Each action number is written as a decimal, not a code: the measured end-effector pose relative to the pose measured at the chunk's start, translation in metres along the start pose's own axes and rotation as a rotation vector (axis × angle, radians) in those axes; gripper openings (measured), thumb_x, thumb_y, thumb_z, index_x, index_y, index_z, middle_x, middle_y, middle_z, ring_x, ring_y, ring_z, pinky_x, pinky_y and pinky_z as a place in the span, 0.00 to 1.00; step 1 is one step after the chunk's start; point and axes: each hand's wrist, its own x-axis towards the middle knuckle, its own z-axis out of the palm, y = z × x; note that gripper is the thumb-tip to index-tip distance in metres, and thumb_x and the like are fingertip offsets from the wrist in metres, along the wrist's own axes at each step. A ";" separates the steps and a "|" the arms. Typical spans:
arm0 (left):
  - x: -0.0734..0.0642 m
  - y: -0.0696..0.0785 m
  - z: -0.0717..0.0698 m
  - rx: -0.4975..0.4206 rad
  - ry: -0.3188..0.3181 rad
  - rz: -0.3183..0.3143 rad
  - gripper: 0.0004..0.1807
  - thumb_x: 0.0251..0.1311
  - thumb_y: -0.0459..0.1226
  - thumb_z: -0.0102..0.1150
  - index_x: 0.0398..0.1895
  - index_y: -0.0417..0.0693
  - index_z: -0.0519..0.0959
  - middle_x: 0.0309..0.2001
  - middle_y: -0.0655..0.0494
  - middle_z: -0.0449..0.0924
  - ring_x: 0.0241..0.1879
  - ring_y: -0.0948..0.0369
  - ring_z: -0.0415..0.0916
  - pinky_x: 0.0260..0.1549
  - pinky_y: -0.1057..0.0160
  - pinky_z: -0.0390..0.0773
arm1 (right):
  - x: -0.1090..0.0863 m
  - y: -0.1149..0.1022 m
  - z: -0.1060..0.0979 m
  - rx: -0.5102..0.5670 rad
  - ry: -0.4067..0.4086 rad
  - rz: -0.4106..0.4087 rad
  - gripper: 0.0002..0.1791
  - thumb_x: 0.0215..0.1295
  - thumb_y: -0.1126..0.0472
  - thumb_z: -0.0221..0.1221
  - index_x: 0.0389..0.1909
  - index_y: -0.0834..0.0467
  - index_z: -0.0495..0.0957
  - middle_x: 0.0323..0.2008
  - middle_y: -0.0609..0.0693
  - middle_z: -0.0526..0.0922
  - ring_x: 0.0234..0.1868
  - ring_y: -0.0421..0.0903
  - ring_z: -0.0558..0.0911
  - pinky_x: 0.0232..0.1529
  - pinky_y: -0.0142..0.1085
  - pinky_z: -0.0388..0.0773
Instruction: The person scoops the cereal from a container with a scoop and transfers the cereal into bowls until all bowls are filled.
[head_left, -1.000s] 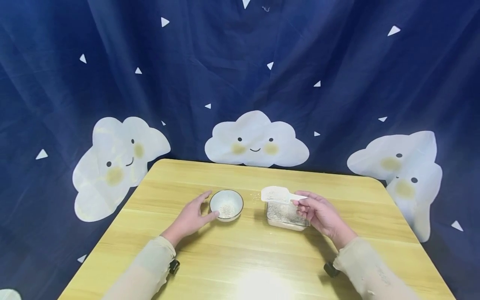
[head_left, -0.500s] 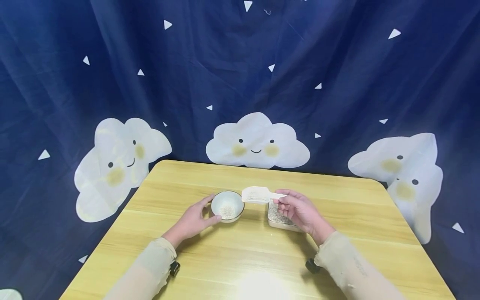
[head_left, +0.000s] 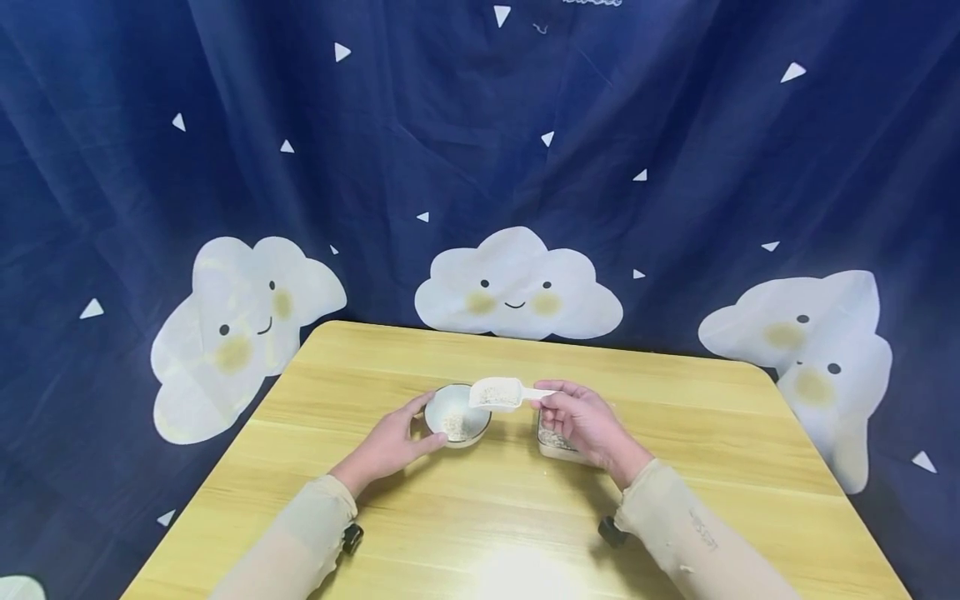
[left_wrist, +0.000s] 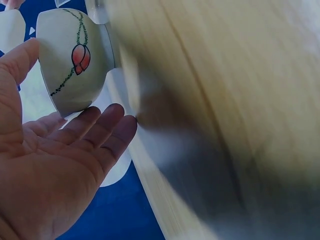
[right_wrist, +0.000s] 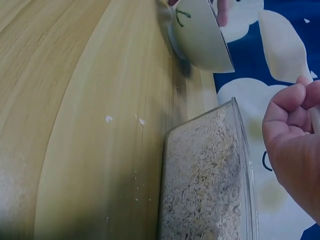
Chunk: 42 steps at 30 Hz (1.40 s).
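Observation:
My right hand (head_left: 588,427) pinches the handle of a white scoop (head_left: 497,392) with oat flakes in it. The scoop is held level, its tip overlapping the right rim of a small bowl (head_left: 442,406) in the head view. Some oats (head_left: 454,427) lie in the bowl. My left hand (head_left: 390,446) holds the bowl from the left, thumb on the near side and fingers on the far side. In the left wrist view, the bowl (left_wrist: 75,55) shows a red flower bud pattern. Under my right hand stands a clear rectangular container (head_left: 558,452) of oats, partly hidden in the head view.
Both hands work over a wooden table (head_left: 450,517). A few loose flakes (right_wrist: 141,121) lie on it near the container. Behind the table hangs a dark blue curtain (head_left: 480,150) with smiling clouds.
My right hand has carried the scoop left, from over the oat container to the bowl's right rim. My left hand's thumb and fingers have closed in on the bowl.

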 end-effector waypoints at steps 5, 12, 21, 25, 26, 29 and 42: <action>0.001 -0.002 0.001 -0.005 0.001 0.011 0.50 0.66 0.57 0.71 0.85 0.49 0.61 0.76 0.42 0.74 0.63 0.50 0.79 0.67 0.43 0.79 | 0.002 0.000 0.006 -0.051 0.064 0.017 0.18 0.75 0.71 0.56 0.63 0.66 0.74 0.34 0.44 0.91 0.30 0.36 0.78 0.35 0.26 0.80; 0.001 -0.003 0.001 -0.015 -0.004 0.002 0.50 0.65 0.57 0.72 0.85 0.52 0.61 0.74 0.45 0.76 0.57 0.54 0.81 0.62 0.48 0.81 | 0.002 -0.001 0.022 -0.179 0.125 -0.019 0.23 0.70 0.70 0.60 0.64 0.73 0.75 0.32 0.45 0.88 0.30 0.38 0.78 0.33 0.26 0.81; 0.000 -0.003 0.001 -0.014 -0.008 -0.008 0.50 0.65 0.59 0.71 0.85 0.53 0.61 0.76 0.45 0.74 0.64 0.50 0.81 0.64 0.45 0.80 | 0.002 0.002 0.034 -0.353 0.175 -0.079 0.22 0.64 0.70 0.62 0.60 0.70 0.81 0.28 0.44 0.88 0.27 0.39 0.77 0.30 0.28 0.77; 0.001 -0.003 0.001 -0.015 -0.005 -0.007 0.50 0.65 0.58 0.72 0.85 0.54 0.61 0.74 0.45 0.76 0.59 0.53 0.82 0.60 0.49 0.81 | 0.003 0.005 0.038 -0.427 0.188 -0.110 0.20 0.64 0.70 0.62 0.57 0.67 0.83 0.31 0.48 0.90 0.28 0.40 0.79 0.30 0.28 0.78; 0.000 -0.002 0.001 -0.017 -0.005 -0.006 0.50 0.65 0.58 0.72 0.85 0.53 0.61 0.74 0.45 0.76 0.59 0.53 0.82 0.60 0.49 0.81 | 0.003 0.006 0.039 -0.445 0.192 -0.121 0.20 0.64 0.70 0.61 0.57 0.67 0.84 0.31 0.49 0.90 0.28 0.39 0.79 0.29 0.27 0.78; 0.000 -0.002 0.001 -0.028 -0.007 -0.003 0.50 0.65 0.57 0.72 0.85 0.53 0.61 0.75 0.45 0.76 0.61 0.51 0.83 0.62 0.48 0.82 | 0.002 0.007 0.044 -0.502 0.203 -0.154 0.18 0.64 0.70 0.60 0.55 0.66 0.85 0.31 0.49 0.90 0.26 0.39 0.78 0.25 0.26 0.74; -0.002 0.002 0.001 -0.034 -0.001 -0.026 0.49 0.64 0.56 0.73 0.85 0.54 0.62 0.74 0.44 0.76 0.62 0.49 0.83 0.62 0.47 0.82 | -0.009 0.013 0.060 -1.001 0.174 -0.504 0.16 0.67 0.68 0.64 0.54 0.57 0.88 0.29 0.49 0.86 0.25 0.36 0.76 0.24 0.27 0.76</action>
